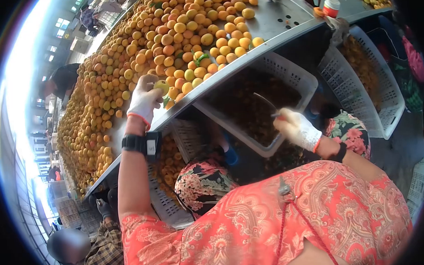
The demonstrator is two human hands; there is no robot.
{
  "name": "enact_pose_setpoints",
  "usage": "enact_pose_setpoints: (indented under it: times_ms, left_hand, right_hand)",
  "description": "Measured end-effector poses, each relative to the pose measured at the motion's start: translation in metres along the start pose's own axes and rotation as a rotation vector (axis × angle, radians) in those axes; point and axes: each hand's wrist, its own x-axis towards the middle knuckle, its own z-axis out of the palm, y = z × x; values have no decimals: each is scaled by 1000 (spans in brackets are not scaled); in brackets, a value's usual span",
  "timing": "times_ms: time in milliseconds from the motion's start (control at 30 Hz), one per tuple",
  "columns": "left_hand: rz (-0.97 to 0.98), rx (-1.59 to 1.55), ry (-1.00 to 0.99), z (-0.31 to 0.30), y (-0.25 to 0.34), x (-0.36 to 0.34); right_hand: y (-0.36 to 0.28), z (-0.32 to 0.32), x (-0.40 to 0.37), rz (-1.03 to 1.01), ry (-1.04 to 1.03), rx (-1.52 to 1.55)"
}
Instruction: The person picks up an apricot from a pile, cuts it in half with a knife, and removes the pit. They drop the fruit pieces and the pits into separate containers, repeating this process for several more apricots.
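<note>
My left hand (146,98), in a white glove, is closed around a yellow-green apricot (162,87) at the near edge of the metal table. Many orange and yellow apricots (166,39) are heaped just beyond it. My right hand (298,129), gloved too, grips a thin curved metal tool (265,101) whose tip points up and left. Under that hand stands a white plastic crate (305,78) with dark brown bits inside. The tool's handle is hidden in my fist.
Another white crate (394,108) with orange pieces stands at the right. Below my left arm, a crate (184,138) stands by apricot halves (168,164). A white jar with a red label (331,7) is on the table. A person in a checked shirt (104,252) is at lower left.
</note>
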Motion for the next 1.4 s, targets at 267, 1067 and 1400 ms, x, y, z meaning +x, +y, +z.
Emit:
enact_pose_setpoints:
  times_ms: [267,1067,1400]
  left_hand:
    - [236,-704,-159,66,68,-150]
    - [280,-931,-189,161,120,-265]
    - [276,-1006,-268,164,116,-265]
  right_hand:
    - [-38,-10,-34,15,-94,569]
    - [-105,-22,-151,-666,161,-47]
    - [-105,-13,-153,-641,213,-74]
